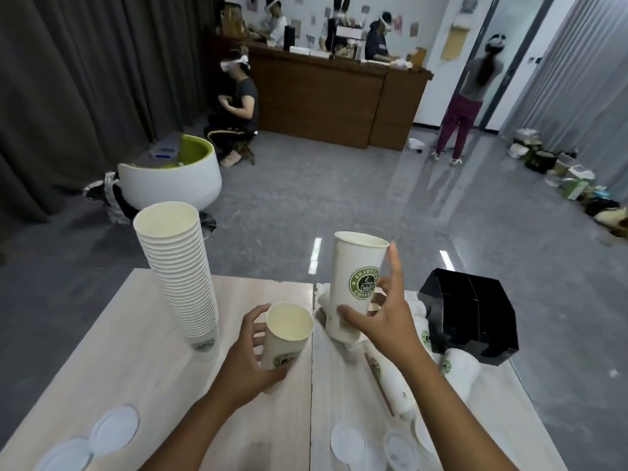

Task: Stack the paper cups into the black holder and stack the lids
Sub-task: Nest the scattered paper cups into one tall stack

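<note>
White paper cup [287, 334] gripped by left hand [249, 360] fingers; right hand [380, 321] fingers pinching taller cup [355, 277].

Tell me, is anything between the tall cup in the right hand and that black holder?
Nothing upright blocks the way. The right hand holds the tall cup left of the black holder. Only loose cups lying on the table sit low between them, in front of the holder's opening.
</note>
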A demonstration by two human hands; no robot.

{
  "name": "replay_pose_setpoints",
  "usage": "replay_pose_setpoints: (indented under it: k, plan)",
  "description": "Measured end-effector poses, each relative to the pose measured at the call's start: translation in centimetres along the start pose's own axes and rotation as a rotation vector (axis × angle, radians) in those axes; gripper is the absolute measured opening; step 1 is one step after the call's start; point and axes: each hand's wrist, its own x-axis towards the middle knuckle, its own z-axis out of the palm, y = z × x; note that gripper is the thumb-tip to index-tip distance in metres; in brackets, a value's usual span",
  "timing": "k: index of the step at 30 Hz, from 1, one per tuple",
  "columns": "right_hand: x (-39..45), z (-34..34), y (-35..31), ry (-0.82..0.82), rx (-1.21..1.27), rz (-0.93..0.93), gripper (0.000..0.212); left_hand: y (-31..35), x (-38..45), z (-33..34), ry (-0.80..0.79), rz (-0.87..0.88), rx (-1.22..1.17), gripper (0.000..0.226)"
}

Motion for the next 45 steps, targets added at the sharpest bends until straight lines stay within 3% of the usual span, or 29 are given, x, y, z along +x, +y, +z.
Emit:
replay_pose_setpoints:
  k: [6, 12, 22, 37, 45]
  plan:
    - [2.5, 1.6, -6.3, -0.023, 0.042, -0.153, 0.136, 2.5, 0.7, -1.8, -0.018, 0.06, 0.0, 0.111]
    - [2.2, 5.2, -8.3, -0.08, 0.067, -0.21, 0.127, 5.0, 1.1, -2.9, 0.007, 0.133, -0.043, 0.109]
    - [1.5, 8.1, -6.0, -0.074, 0.098, -0.164, 0.134, 5.5, 1.3, -3.7, 0.057, 0.124, -0.043, 0.105]
    - [0.5, 6.1, -2.6, -0.13, 0.13, -0.045, 0.091, 5.9, 2.3, -1.5, 0.001, 0.138, -0.043, 0.115]
    - [1.2, 5.9, 0.8, -0.185, 0.116, 0.025, 0.095, 4.7, 3.7, -0.6, -0.004, 0.108, -0.011, 0.116]
